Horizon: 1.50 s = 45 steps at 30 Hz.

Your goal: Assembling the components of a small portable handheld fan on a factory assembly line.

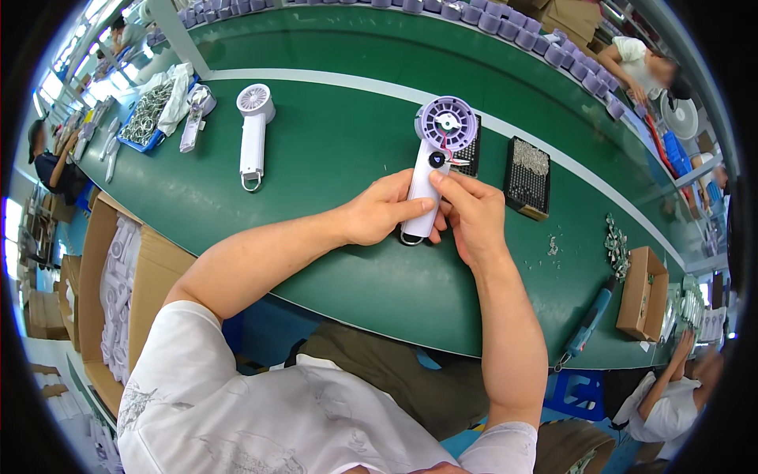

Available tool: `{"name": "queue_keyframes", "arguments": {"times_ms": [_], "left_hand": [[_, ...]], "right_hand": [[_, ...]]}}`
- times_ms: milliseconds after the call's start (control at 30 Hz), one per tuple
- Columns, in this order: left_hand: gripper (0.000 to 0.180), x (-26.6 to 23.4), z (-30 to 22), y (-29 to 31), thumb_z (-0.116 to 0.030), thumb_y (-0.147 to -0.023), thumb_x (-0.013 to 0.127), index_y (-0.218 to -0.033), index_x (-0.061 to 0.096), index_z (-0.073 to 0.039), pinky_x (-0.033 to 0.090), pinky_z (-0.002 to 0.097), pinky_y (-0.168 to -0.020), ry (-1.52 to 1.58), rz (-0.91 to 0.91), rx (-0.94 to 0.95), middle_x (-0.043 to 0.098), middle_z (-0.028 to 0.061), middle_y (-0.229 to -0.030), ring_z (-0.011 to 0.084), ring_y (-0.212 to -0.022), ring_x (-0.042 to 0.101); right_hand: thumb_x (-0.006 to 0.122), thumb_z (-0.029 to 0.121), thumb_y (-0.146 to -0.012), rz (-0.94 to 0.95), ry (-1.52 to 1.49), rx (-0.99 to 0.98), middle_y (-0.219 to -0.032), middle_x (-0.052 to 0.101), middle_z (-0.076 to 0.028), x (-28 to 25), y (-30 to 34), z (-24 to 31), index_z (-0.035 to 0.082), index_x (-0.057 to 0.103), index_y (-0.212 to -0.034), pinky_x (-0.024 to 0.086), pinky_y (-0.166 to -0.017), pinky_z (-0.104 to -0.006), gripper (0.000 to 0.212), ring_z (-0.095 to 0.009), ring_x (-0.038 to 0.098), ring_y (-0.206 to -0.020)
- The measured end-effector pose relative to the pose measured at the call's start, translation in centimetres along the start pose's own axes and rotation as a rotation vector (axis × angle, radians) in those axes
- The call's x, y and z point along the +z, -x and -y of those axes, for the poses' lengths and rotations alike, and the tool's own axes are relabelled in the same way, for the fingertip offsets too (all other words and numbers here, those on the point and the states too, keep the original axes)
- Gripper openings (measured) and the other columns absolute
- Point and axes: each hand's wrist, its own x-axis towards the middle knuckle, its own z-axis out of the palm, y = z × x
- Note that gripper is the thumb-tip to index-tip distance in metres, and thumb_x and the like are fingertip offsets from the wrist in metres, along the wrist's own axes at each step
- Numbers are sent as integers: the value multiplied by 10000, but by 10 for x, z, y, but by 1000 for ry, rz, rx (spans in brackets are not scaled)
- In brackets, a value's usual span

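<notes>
Both hands hold a white and purple handheld fan upright over the green workbench. Its round purple head is uncovered, showing a white hub and red wires that run down to a dark button on the handle. My left hand is closed round the handle's lower left side, thumb across the front. With thumb near the button, my right hand grips the handle's right side; some of its fingers are hidden behind. A metal loop shows at the handle's bottom end. Farther left lies another handheld fan, with its grille on.
Black trays of small parts stand to the right. An electric screwdriver lies near an open cardboard box. At left are a blue tray of metal loops and an opened fan. Purple housings line the back.
</notes>
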Motion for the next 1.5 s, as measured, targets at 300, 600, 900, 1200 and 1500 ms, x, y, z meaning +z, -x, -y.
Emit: {"name": "queue_keyframes", "arguments": {"times_ms": [300, 600, 900, 1200, 1500], "left_hand": [[391, -2, 1, 0, -180, -1120, 522, -1458, 433, -6, 602, 421, -945, -6, 7, 1, 689, 147, -1157, 256, -1027, 730], [392, -2, 1, -1, -189, -1122, 523, -1461, 433, -13, 601, 425, -951, 13, 25, 14, 687, 148, -1163, 257, -1035, 728], [414, -2, 1, 0, -213, -1115, 544, -1458, 433, -10, 599, 417, -948, -3, 16, 5, 685, 149, -1168, 256, -1038, 725], [408, -2, -1, 1, -203, -1118, 538, -1459, 430, -8, 600, 420, -947, -7, 20, 12, 689, 153, -1157, 263, -1033, 729], [273, 2, -1, 1, -115, -1109, 502, -1346, 500, 21, 612, 387, -900, 15, -14, 25, 704, 156, -1119, 241, -972, 742]], "right_hand": [[795, 151, -955, -28, -42, 1, -742, 666, -72, 5, 1, 0, -97, 771, -1062, 410, -397, -291, 272, -115, 547, -516], [797, 153, -948, -18, -40, -19, -744, 668, -76, 4, 1, 0, -102, 770, -1064, 406, -397, -290, 281, -115, 549, -515], [804, 152, -940, -51, -18, -12, -737, 667, -70, 6, 2, 1, -92, 783, -1067, 404, -395, -291, 276, -113, 545, -512], [803, 149, -943, -18, -1, -14, -740, 669, -71, 3, 0, 0, -96, 781, -1059, 409, -401, -290, 271, -114, 550, -517], [798, 146, -945, -12, -24, -23, -743, 674, -76, 3, 1, -1, -102, 777, -1067, 409, -405, -286, 278, -115, 554, -516]]}}
